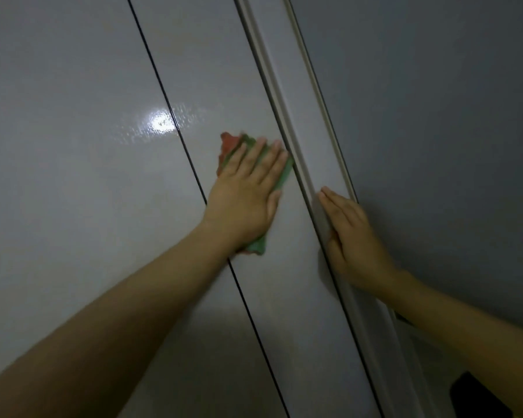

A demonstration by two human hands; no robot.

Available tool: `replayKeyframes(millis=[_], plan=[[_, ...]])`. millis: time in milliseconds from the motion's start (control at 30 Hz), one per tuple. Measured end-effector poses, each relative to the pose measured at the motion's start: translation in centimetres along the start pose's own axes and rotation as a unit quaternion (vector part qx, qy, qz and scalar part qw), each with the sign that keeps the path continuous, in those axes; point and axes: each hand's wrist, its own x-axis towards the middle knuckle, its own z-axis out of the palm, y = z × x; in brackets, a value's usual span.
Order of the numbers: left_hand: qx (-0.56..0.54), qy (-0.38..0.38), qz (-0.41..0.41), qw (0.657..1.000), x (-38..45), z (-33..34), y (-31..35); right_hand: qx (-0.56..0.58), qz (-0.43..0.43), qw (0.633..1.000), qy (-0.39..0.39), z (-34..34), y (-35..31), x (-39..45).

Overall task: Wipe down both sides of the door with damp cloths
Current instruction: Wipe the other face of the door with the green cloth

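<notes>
Cloth [280, 176], green and red, flat on the door [88, 206] near its right edge, pinned under my left hand [248, 194], fingers straight, pressing. Right hand [354, 239] flat on the frame [311, 140], fingers straight, holding nothing. Grey wall [435, 116] right of frame.

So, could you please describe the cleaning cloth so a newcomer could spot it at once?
Start at the pale glossy door, near its right edge beside the frame. The cloth lies flat under the left hand. It is the only colourful thing here: green with an orange-red corner.
</notes>
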Motion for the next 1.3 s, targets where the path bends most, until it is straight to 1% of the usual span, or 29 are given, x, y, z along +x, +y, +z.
replayKeyframes(millis=[33,67,100,133,233,267,300,333,367,433,467,500,533,567,633,667,700,733,800,867,933,967,1000,1067,1100,1133,1167,1233,1300], plan=[[-0.001,0.011,-0.034,0.999,0.6,0.1,0.8,0.002,-0.001,1.000,0.003,0.1,-0.1,0.0],[-0.004,0.018,-0.042,0.999,0.5,0.3,2.0,0.002,-0.001,1.000,0.002,0.2,-0.1,-0.1],[-0.005,0.017,-0.023,1.000,-0.3,0.8,3.5,-0.001,0.004,1.000,-0.002,0.2,-0.1,-0.4],[-0.004,0.006,0.012,1.000,-1.5,1.3,4.9,-0.004,0.009,1.000,-0.006,0.1,-0.1,-0.5],[-0.005,-0.071,0.133,0.989,-6.6,2.2,7.1,-0.030,0.001,0.999,-0.037,-0.4,0.1,-1.5],[-0.011,-0.079,0.148,0.986,-7.3,2.1,6.4,-0.042,0.000,0.998,-0.053,-0.5,0.1,-1.7],[-0.025,-0.068,0.143,0.987,-7.1,1.9,5.2,-0.056,0.002,0.996,-0.065,-0.7,0.0,-1.8],[-0.043,-0.049,0.116,0.991,-6.5,1.6,3.7,-0.071,0.002,0.995,-0.070,-0.7,-0.2,-1.9],[-0.051,-0.032,0.070,0.996,-5.4,1.2,1.9,-0.085,0.000,0.994,-0.065,-0.6,-0.5,-1.8],[-0.032,0.023,-0.048,0.998,-3.3,0.3,-1.7,-0.096,-0.008,0.994,-0.051,0.0,-1.3,-1.9],[-0.027,0.044,-0.099,0.994,-2.8,-0.1,-2.4,-0.089,-0.015,0.995,-0.052,0.5,-1.9,-2.1],[-0.026,0.054,-0.128,0.990,-3.0,-0.2,-2.0,-0.078,-0.020,0.995,-0.056,1.2,-2.4,-2.2],[-0.028,0.059,-0.133,0.989,-4.0,0.1,-0.8,-0.066,-0.021,0.996,-0.059,1.7,-2.8,-2.3],[-0.038,0.050,-0.113,0.992,-5.7,0.7,1.0,-0.058,-0.019,0.996,-0.059,2.1,-3.1,-2.3],[-0.039,0.013,-0.038,0.998,-10.3,1.1,3.7,-0.062,-0.014,0.996,-0.055,2.4,-3.5,-2.3],[-0.033,-0.010,-0.009,0.999,-12.0,0.9,3.5,-0.072,-0.012,0.996,-0.054,2.5,-3.7,-2.4],[-0.032,-0.015,0.009,0.999,-12.8,0.7,2.0,-0.082,-0.007,0.995,-0.053,2.4,-3.9,-2.4],[-0.032,-0.004,0.002,0.999,-12.8,0.3,-0.3,-0.087,0.000,0.995,-0.050,2.5,-4.4,-2.4],[-0.014,0.023,-0.069,0.997,-11.7,-0.7,-5.4,-0.087,0.010,0.996,-0.032,2.8,-6.0,-2.0],[-0.001,0.059,-0.166,0.984,-10.5,-1.8,-9.1,-0.080,0.000,0.997,-0.011,3.4,-8.2,-0.9],[-0.010,0.086,-0.234,0.968,-10.7,-1.9,-8.3,-0.053,-0.017,0.998,0.013,4.1,-10.7,0.7],[-0.015,0.080,-0.235,0.969,-11.7,-1.4,-6.7,-0.033,-0.019,0.999,0.026,4.3,-11.8,1.4],[-0.026,0.058,-0.207,0.976,-13.2,-0.9,-4.7,-0.012,-0.019,0.999,0.035,4.5,-12.7,2.1],[-0.020,0.008,-0.109,0.994,-17.0,-0.5,-2.4,0.015,-0.028,0.999,0.028,4.8,-14.0,2.8],[-0.015,-0.008,-0.069,0.997,-18.2,-0.6,-3.1,0.013,-0.048,0.999,0.015,4.9,-14.4,2.7],[-0.017,-0.008,-0.057,0.998,-18.5,-0.9,-5.0,0.003,-0.075,0.997,0.002,5.0,-14.7,2.5],[-0.019,0.002,-0.085,0.996,-18.3,-1.3,-7.2,-0.009,-0.105,0.994,-0.010,5.1,-14.9,2.3],[-0.011,0.046,-0.188,0.981,-17.4,-2.5,-11.7,-0.013,-0.137,0.990,-0.014,5.6,-15.8,2.2],[-0.010,0.080,-0.272,0.959,-16.9,-2.9,-13.1,-0.001,-0.147,0.989,-0.002,6.1,-17.1,2.2]])
